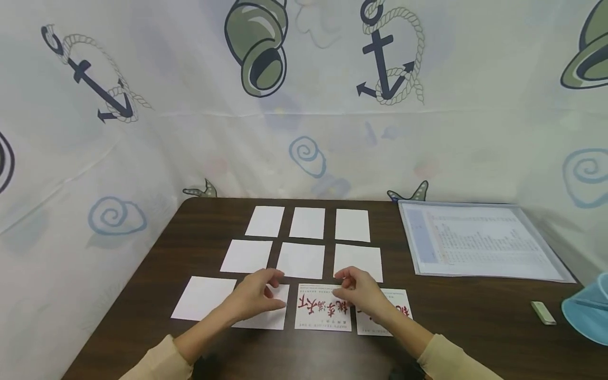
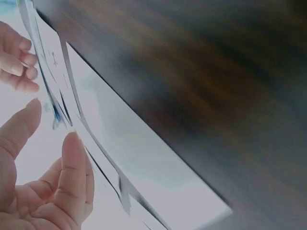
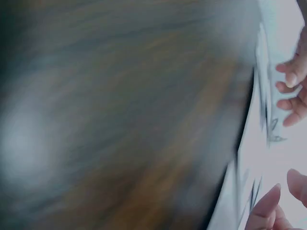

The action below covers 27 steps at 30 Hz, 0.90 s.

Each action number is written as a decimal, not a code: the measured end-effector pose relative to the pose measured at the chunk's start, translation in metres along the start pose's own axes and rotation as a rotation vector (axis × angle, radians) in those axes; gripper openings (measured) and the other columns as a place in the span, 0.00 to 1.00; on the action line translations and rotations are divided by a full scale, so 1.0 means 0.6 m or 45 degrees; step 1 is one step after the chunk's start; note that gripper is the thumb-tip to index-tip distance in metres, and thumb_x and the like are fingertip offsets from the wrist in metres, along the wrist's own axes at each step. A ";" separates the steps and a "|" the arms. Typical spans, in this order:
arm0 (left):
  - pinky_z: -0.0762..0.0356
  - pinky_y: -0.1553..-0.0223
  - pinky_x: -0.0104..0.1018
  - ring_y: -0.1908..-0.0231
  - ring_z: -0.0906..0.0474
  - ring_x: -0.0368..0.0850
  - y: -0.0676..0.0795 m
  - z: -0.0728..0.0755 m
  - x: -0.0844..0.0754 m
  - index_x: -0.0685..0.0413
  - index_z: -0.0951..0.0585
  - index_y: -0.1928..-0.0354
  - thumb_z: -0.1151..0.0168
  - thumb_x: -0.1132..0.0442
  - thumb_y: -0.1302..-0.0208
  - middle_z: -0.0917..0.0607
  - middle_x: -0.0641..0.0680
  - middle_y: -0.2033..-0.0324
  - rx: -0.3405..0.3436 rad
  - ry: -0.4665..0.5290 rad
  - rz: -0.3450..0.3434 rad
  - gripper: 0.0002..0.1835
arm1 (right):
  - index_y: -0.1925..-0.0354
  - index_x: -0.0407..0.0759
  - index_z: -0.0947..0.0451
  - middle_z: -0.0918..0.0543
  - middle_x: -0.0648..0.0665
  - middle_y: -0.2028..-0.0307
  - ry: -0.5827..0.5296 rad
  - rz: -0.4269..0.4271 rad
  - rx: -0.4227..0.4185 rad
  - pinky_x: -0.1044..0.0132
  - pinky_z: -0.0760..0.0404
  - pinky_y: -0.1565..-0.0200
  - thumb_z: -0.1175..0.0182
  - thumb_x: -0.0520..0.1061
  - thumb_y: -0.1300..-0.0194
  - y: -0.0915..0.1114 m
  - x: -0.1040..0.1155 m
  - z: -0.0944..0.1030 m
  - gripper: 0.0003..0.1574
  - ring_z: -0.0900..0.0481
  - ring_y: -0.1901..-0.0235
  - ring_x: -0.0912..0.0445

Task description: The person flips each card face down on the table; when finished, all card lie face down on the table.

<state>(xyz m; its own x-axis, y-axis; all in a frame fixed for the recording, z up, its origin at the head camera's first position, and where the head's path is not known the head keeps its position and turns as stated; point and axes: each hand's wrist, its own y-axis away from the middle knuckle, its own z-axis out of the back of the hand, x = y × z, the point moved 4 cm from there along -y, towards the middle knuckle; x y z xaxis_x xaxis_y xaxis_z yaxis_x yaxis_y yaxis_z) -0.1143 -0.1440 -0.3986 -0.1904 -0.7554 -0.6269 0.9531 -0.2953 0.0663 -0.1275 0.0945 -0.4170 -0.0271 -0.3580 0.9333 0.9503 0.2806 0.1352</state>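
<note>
My left hand (image 1: 256,296) hovers over a blank white card (image 1: 263,319) in the front row, its thumb and forefinger apart with nothing between them. Over the gap between two cards printed with red characters, a left one (image 1: 323,316) and a right one (image 1: 375,328), is my right hand (image 1: 363,295), fingers loosely bent and holding nothing. It partly covers both printed cards. Another blank card (image 1: 204,298) lies at the front left. In the left wrist view, the left thumb and fingers (image 2: 72,167) show spread apart above the cards.
Behind are two rows of blank cards, a middle one (image 1: 301,260) and a far one (image 1: 307,223). At right lie a sheet of printed paper in a clear sleeve (image 1: 489,240), a small pale green object (image 1: 543,313) and a blue container (image 1: 586,314). A patterned curtain (image 1: 332,158) backs the dark table (image 1: 142,301).
</note>
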 end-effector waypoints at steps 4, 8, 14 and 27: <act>0.28 0.73 0.30 0.70 0.26 0.41 -0.019 -0.026 -0.024 0.61 0.24 0.47 0.23 0.59 0.58 0.21 0.54 0.63 0.085 -0.071 -0.097 0.33 | 0.54 0.31 0.25 0.30 0.44 0.70 0.148 0.039 -0.003 0.71 0.30 0.75 0.31 0.33 0.51 0.005 -0.011 0.007 0.24 0.32 0.72 0.56; 0.31 0.73 0.29 0.72 0.30 0.40 -0.031 -0.041 -0.036 0.61 0.24 0.48 0.22 0.58 0.59 0.23 0.53 0.65 0.118 -0.176 -0.135 0.34 | 0.56 0.30 0.25 0.30 0.44 0.69 0.280 0.122 -0.021 0.72 0.32 0.73 0.28 0.33 0.56 0.008 -0.014 0.010 0.26 0.33 0.71 0.55; 0.32 0.72 0.29 0.72 0.32 0.39 -0.041 -0.052 -0.039 0.60 0.25 0.48 0.21 0.57 0.61 0.25 0.51 0.66 0.156 -0.285 -0.132 0.36 | 0.57 0.30 0.26 0.31 0.43 0.68 0.458 0.188 -0.034 0.71 0.33 0.73 0.26 0.34 0.58 0.009 -0.016 0.010 0.29 0.34 0.71 0.56; 0.34 0.72 0.32 0.72 0.33 0.39 -0.048 -0.056 -0.038 0.52 0.26 0.54 0.21 0.55 0.63 0.25 0.48 0.68 0.195 -0.392 -0.103 0.32 | 0.60 0.34 0.28 0.33 0.44 0.67 0.598 0.193 -0.011 0.69 0.33 0.72 0.26 0.36 0.56 0.009 -0.011 0.006 0.25 0.35 0.72 0.57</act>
<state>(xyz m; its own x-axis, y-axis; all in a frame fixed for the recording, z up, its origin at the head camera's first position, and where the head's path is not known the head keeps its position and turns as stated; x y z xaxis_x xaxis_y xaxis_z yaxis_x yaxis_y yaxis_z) -0.1294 -0.0985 -0.4120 -0.3480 -0.8602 -0.3727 0.8903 -0.4278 0.1562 -0.1233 0.1014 -0.4210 0.2526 -0.6769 0.6914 0.9354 0.3537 0.0045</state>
